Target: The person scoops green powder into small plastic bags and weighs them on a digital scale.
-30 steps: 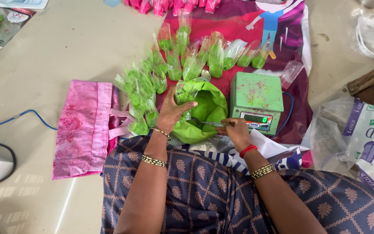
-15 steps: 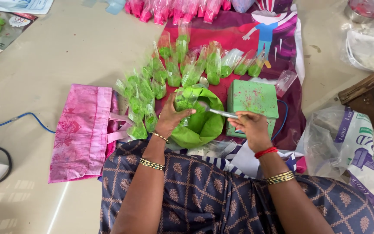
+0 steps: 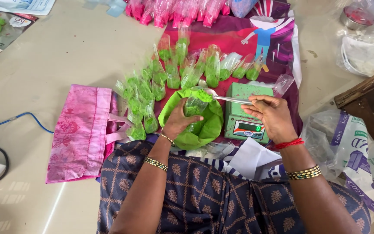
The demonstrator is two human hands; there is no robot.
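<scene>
My left hand point(image 3: 178, 121) holds a small clear plastic pouch point(image 3: 194, 106) upright over an open green bag of green powder point(image 3: 204, 125). My right hand point(image 3: 272, 116) grips a metal spoon point(image 3: 228, 99); its bowl, heaped with green powder, hovers at the pouch's mouth. A green-dusted digital scale point(image 3: 245, 117) sits on the cloth just right of the bag, under my right hand. Several filled pouches of green powder point(image 3: 165, 78) lie in a curved row behind and to the left of the bag.
A pink cloth bag point(image 3: 81, 132) lies at left. Pink powder pouches point(image 3: 174, 8) line the far edge of the patterned cloth point(image 3: 247, 32). A blue cable point(image 3: 18, 119) runs at left, plastic sacks point(image 3: 347, 143) and a wooden stool leg point(image 3: 364, 89) at right.
My right hand lifted the spoon out of the green bag and brought it, loaded with powder, to the pouch. My left hand raised the pouch upright over the bag.
</scene>
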